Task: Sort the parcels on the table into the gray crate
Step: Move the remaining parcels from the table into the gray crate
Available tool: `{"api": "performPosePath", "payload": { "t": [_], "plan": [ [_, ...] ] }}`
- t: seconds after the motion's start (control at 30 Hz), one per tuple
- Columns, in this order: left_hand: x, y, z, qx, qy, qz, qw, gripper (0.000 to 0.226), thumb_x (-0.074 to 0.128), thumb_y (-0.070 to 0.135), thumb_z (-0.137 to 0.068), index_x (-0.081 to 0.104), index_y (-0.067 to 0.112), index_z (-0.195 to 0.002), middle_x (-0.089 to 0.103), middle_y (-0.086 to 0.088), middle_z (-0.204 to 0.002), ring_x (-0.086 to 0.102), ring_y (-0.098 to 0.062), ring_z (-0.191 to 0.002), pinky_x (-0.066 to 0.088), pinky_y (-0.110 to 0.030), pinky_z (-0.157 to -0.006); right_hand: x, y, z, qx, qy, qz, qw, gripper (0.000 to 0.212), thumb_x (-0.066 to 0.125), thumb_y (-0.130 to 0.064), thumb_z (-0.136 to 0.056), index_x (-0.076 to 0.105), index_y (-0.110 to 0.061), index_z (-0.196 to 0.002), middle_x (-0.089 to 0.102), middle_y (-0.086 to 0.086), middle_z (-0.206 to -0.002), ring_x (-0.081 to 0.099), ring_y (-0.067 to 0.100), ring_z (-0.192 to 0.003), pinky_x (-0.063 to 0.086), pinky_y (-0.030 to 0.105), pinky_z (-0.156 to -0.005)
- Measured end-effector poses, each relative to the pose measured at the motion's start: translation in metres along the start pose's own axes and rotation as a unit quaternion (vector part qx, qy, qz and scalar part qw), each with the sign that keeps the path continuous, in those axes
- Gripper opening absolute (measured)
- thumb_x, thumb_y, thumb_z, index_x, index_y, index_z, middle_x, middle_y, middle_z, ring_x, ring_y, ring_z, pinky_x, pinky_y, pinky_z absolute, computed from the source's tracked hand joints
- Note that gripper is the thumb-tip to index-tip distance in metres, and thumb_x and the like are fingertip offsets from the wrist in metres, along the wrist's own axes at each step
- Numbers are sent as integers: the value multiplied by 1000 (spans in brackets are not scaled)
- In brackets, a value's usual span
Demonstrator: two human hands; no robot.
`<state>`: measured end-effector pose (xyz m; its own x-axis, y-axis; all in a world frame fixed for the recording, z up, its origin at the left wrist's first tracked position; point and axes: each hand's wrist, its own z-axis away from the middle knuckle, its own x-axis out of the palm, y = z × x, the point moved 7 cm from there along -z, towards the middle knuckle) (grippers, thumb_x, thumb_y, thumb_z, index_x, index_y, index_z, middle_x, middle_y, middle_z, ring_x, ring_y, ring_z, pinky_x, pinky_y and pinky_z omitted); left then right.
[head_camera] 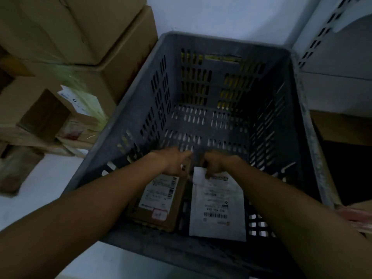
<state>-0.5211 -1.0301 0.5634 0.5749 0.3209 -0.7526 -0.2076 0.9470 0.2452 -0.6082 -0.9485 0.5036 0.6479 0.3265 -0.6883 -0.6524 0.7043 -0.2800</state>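
Note:
A gray slotted crate (132, 101) fills the middle of the head view. Both my arms reach down into it. On its floor near the front wall lie two parcels side by side: a brown cardboard box (159, 204) with a white shipping label on the left, and a white mailer bag (217, 206) with a barcode on the right. My left hand (175, 162) holds the far end of the brown box. My right hand (217, 164) grips the far edge of the white mailer with curled fingers. The far half of the crate floor is bare.
Large cardboard boxes (70, 37) are stacked at the left, with smaller labelled parcels (80, 105) piled beside the crate on the white table (50, 178). A perforated white shelf upright (322, 37) stands at the right. A reddish packet (358, 216) shows at the right edge.

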Motion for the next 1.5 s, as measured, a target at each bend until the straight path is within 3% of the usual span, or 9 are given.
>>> {"api": "performPosePath", "payload": {
  "t": [0.2,0.47,0.63,0.8,0.93,1.03,1.23,1.4,1.5],
  "plan": [
    [-13,-7,-1,-14,29,-43,999,66,52,52,-86,29,28,-143,38,-9,-141,42,-27,-124,42,-37,-101,-23,22,29,-2,144,-210,967,85,81,-13,-71,37,-10,-143,47,8,-140,46,28,-128,42,32,-103],
    [-113,7,66,39,265,30,963,56,52,43,-91,35,23,-140,40,-4,-140,42,-22,-125,41,-37,-100,-128,-8,88,-26,313,-158,936,84,78,-33,-74,35,-21,-145,42,3,-147,40,22,-134,35,30,-106],
    [-159,-16,136,40,397,29,916,43,55,35,-89,51,19,-129,52,-4,-129,48,-22,-120,41,-37,-99,-199,-76,157,-145,483,-263,822,72,76,-31,-77,44,-18,-140,50,4,-139,47,18,-127,36,22,-98],
    [-185,-57,218,51,500,39,864,36,56,24,-89,57,14,-124,59,-5,-121,54,-20,-111,41,-27,-93,-226,-165,195,-248,516,-291,767,64,73,-32,-80,45,-26,-138,50,-3,-137,49,12,-119,42,24,-90],
    [-185,-95,279,58,567,30,821,34,54,21,-91,55,17,-125,57,2,-122,51,-12,-114,33,-15,-89,-231,-229,204,-268,531,-260,761,72,72,-35,-80,38,-27,-142,41,-3,-145,42,15,-129,39,28,-97],
    [-182,-130,309,34,623,-10,782,43,57,26,-88,48,22,-131,47,0,-132,41,-16,-123,33,-23,-99,-230,-269,200,-262,536,-209,774,82,73,-39,-78,28,-31,-146,30,-4,-152,30,15,-137,29,27,-106],
    [-174,-184,264,23,489,120,864,92,65,34,-84,-3,38,-146,-31,2,-151,-1,-26,-145,24,-46,-114,-212,-298,166,-184,520,-192,812,82,73,-32,-80,25,-25,-146,33,5,-147,36,24,-132,34,23,-96],
    [-170,-174,262,111,513,192,829,100,68,23,-83,-8,42,-144,-29,3,-153,-1,-18,-144,24,-36,-109,-206,-293,166,-135,580,-255,761,54,61,-17,-91,34,-20,-138,54,6,-104,57,28,-102,46,30,-71],
    [-165,-188,275,146,523,214,812,107,72,21,-80,-13,49,-138,-9,4,-158,6,-16,-144,24,-42,-113,-204,-293,178,-127,586,-268,754,50,58,-18,-92,36,-21,-137,56,13,-116,53,22,-93,49,37,-74]
  ]
}}
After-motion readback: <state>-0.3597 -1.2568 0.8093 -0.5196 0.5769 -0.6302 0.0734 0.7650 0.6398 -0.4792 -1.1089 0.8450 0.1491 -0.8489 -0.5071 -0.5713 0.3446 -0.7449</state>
